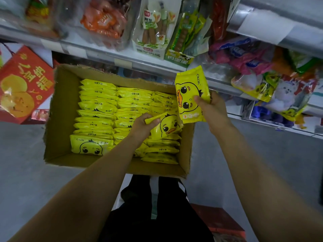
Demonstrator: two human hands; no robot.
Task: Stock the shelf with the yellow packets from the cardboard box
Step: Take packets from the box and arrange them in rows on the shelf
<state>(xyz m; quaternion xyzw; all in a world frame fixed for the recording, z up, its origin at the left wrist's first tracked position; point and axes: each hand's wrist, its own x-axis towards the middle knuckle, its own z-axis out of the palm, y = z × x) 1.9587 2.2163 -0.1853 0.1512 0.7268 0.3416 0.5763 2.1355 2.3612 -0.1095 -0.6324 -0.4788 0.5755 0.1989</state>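
Pick-up step: left hand (pixel 143 124) grips a yellow packet (pixel 166 127) just above the cardboard box (pixel 59 105), right hand (pixel 212 109) pinches another packet (pixel 191 95) lifted toward 1 o'clock, next probably onto the shelf (pixel 220 87).

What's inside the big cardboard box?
The cardboard box holds rows of yellow packets with duck faces, standing on edge. The left hand grips one packet over them. Whatever lies underneath the rows is covered.
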